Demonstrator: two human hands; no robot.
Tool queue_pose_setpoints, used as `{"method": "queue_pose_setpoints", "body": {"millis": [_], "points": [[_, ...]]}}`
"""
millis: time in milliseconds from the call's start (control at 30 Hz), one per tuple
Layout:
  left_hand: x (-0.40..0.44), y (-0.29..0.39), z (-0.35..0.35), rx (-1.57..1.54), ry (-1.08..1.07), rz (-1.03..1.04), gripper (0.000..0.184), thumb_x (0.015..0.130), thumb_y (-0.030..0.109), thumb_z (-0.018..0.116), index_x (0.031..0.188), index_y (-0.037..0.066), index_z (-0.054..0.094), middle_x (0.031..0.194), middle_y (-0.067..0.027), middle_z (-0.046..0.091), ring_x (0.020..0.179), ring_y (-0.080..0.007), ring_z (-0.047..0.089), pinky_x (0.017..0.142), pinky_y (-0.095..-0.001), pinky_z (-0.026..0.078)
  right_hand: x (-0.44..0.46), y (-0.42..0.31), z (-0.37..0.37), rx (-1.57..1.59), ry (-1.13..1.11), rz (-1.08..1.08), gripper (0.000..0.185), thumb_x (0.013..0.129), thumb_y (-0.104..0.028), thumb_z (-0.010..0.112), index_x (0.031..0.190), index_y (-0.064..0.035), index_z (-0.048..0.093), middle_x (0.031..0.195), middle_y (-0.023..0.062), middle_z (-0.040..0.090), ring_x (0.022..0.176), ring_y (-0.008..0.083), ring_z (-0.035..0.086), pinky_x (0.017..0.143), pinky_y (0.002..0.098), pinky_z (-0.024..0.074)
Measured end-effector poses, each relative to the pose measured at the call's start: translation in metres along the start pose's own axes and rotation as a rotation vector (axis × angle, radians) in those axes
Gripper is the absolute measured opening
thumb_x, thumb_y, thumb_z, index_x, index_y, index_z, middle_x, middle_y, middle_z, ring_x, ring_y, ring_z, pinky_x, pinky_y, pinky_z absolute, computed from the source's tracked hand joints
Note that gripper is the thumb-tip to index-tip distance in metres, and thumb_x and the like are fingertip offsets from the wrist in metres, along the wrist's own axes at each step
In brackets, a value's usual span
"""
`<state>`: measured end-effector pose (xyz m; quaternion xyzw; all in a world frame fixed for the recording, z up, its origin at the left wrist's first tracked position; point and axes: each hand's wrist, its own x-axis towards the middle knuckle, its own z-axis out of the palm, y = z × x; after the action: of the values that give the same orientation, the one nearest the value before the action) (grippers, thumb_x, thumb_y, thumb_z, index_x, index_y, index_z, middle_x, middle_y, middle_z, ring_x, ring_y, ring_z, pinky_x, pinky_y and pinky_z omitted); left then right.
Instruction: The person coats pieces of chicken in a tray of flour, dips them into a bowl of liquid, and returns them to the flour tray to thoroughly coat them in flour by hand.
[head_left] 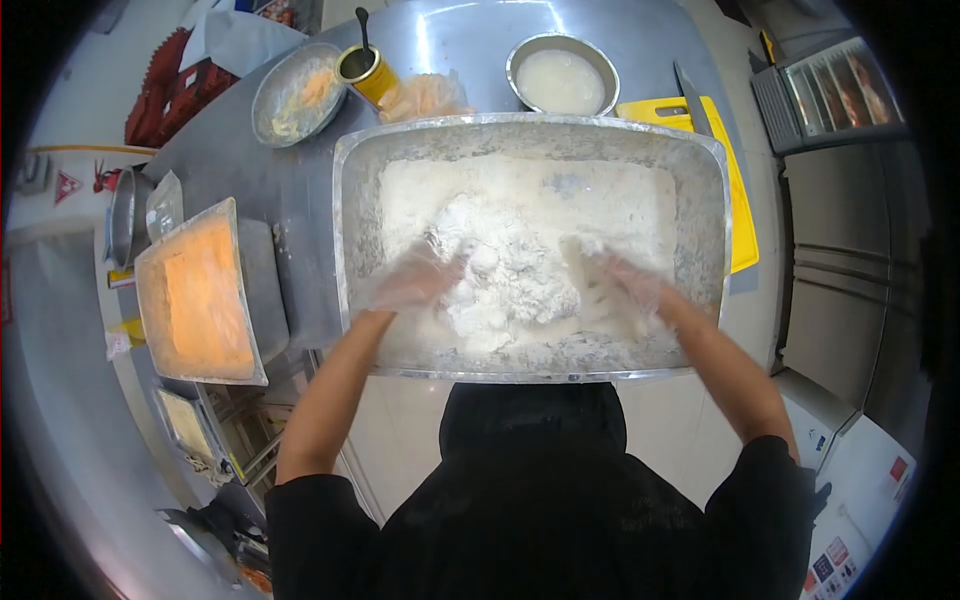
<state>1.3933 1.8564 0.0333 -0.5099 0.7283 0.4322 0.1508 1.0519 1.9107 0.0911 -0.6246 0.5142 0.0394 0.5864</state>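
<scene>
A large rectangular metal tub (352,190) holds a bed of white powder that looks like flour (430,195), with a rough, lumpy heap (520,265) in the middle. Both my hands are in clear plastic gloves. My left hand (418,274) reaches into the left side of the heap, fingers apart and their tips partly hidden by powder. On the heap's right, my right hand (628,278) has its powder-coated fingers spread; motion blurs them a little. What lies under the powder is hidden.
Behind the tub stand a bowl of whitish liquid (560,80), a yellow can (366,74) with a dark handle, a plastic bag (425,97) and a colander-like bowl (268,108). A knife (692,100) rests on a yellow cutting board (742,225). Orange powder (205,310) fills another tub at left.
</scene>
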Motion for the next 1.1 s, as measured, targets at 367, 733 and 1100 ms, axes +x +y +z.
{"method": "queue_pose_setpoints", "body": {"millis": [367, 733, 1100], "points": [[0.009, 0.082, 0.02, -1.699, -0.175, -0.038, 0.059, 0.094, 0.03, 0.055, 0.143, 0.006, 0.034, 0.143, -0.0112, 0.041, 0.131, -0.0214, 0.039, 0.111, -0.0324, 0.033, 0.04, 0.006, 0.003, 0.837, 0.231, 0.018, 0.074, 0.093, -0.045, 0.051, 0.146, -0.0001, 0.025, 0.149, 0.0152, 0.032, 0.136, 0.0235, 0.035, 0.115, 0.0314, 0.0237], [0.064, 0.056, -0.039, -0.201, 0.49, -0.113, 0.049, 0.093, 0.042, 0.046, 0.107, -0.004, 0.059, 0.1, -0.0197, 0.066, 0.087, -0.0341, 0.062, 0.078, -0.0442, 0.048, 0.093, 0.03, -0.031, 0.821, 0.547, -0.127, 0.064, 0.09, -0.046, 0.055, 0.135, -0.0015, 0.047, 0.135, 0.0149, 0.049, 0.127, 0.0226, 0.043, 0.109, 0.0316, 0.0288], [-0.023, 0.015, -0.047, 0.223, -0.274, -0.075, 0.054, 0.101, 0.042, 0.027, 0.138, 0.005, 0.04, 0.13, -0.0236, 0.047, 0.122, -0.0317, 0.044, 0.106, -0.0419, 0.03, 0.008, 0.013, -0.029, -0.083, 0.028, 0.086, 0.06, 0.099, -0.044, 0.038, 0.148, -0.0107, 0.028, 0.147, 0.0153, 0.036, 0.133, 0.029, 0.038, 0.114, 0.0366, 0.0231]]}}
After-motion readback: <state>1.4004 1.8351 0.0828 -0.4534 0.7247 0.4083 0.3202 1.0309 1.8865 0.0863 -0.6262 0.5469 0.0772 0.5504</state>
